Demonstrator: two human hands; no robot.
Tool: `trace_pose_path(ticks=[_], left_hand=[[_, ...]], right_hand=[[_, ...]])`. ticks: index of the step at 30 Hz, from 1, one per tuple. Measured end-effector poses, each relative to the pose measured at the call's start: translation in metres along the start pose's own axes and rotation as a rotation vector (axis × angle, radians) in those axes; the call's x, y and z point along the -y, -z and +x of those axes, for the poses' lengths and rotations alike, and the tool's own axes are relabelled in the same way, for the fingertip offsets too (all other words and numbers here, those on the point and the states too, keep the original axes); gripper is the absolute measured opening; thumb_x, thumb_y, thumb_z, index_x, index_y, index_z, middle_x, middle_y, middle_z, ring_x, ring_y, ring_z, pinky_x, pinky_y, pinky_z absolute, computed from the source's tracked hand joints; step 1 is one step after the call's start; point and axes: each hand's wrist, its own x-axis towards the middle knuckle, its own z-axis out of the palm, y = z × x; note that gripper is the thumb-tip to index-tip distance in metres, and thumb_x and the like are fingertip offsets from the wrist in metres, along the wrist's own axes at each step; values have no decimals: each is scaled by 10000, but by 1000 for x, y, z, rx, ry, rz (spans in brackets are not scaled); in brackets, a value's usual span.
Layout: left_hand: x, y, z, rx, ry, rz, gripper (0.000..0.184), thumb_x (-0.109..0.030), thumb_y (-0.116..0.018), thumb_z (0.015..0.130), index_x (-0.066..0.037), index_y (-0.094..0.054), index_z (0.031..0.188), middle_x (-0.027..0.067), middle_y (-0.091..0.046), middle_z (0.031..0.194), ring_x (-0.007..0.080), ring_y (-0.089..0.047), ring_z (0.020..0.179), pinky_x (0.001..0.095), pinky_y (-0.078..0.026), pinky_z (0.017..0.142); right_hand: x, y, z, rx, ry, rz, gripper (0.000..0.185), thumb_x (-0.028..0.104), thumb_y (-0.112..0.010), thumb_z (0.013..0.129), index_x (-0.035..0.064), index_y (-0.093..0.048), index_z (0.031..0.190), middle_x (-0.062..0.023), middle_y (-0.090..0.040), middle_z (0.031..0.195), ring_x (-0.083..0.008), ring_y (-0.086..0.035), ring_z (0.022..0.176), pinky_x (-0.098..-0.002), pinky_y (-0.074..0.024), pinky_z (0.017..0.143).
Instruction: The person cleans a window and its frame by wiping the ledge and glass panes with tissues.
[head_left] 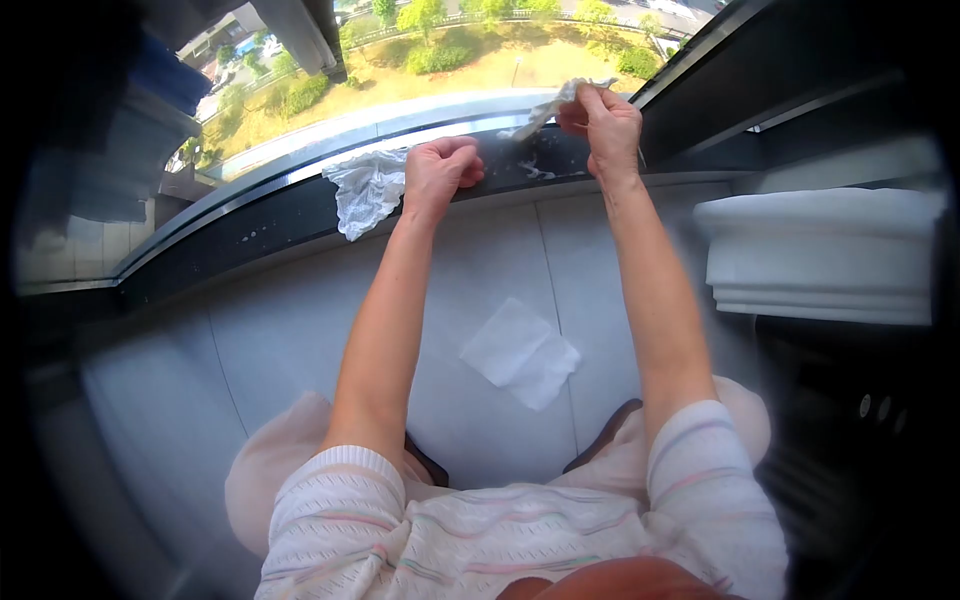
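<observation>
My left hand (440, 178) is closed, fingers curled under, at the dark window sill (520, 172). A crumpled white tissue (368, 192) drapes over the sill's edge against the outer side of that hand; whether the hidden fingers grip it I cannot tell. My right hand (606, 130) is raised at the window, pinching a crumpled, greyish, dirty-looking tissue (550, 110) that hangs toward the left. Small white scraps or foam marks (537, 170) show on the sill between the hands.
A flat white sheet of tissue (520, 352) lies on the grey tiled floor (470, 270) between my feet. To the right stands a white moulded pedestal (820, 250). Dark window framing (740, 90) rises at the right, and trees and a road show far below outside.
</observation>
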Motion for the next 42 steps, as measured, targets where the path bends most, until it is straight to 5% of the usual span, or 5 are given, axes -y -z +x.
trace_pose_path(ticks=[4,8,42], left_hand=[[2,1,-4,14,-20,-8,173,-117,-589,799,-12,-625,931,58,-621,725,119,-601,605,207,-491,536],[1,1,0,18,-2,16,175,-118,-583,801,-8,-623,932,55,-622,727,116,-602,606,206,-490,540],[1,-5,-3,-16,-39,21,166,-117,-582,794,-1,-628,902,59,-622,705,118,-599,588,209,-485,532]], right_hand=[[22,5,5,38,114,163,192,151,-567,818,-16,-619,740,-83,-620,636,-146,-593,498,-238,-486,473],[-3,19,10,-12,-32,22,197,157,-572,816,-18,-617,736,-77,-613,628,-154,-597,515,-245,-496,490],[4,20,11,78,50,62,205,192,-577,827,7,-629,755,-63,-623,634,-134,-604,525,-221,-438,471]])
